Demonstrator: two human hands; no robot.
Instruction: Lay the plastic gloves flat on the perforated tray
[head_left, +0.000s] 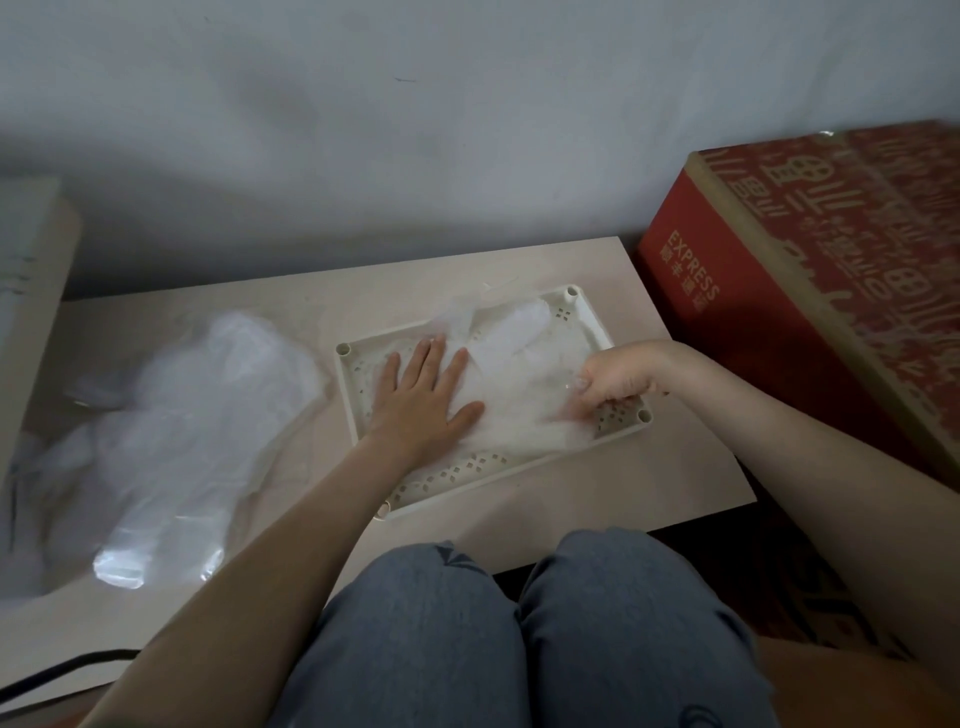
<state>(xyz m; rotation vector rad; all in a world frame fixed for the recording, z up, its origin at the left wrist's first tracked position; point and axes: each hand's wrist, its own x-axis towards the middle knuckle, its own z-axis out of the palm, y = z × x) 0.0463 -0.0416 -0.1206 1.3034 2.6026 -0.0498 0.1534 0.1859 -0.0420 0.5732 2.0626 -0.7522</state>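
denim knees (519, 639) sit nearest; on the perforated tray (467, 470) the left hand (421, 400) presses a plastic glove (519, 389) flat with straight, spread fingers (430, 358), the right hand (615, 382) pinches its edge, fingers curled. smoothing step, i judge; next calls for a gentle outward tug

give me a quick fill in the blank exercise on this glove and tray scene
1. The left hand presses on the plastic glove with its fingers ___.
2. The right hand pinches that glove near the perforated tray's ___ edge.
3. The box marked EXPRESS is ___ in colour.
4. The heap of spare plastic gloves lies to the tray's ___.

Missing words: spread; right; red; left
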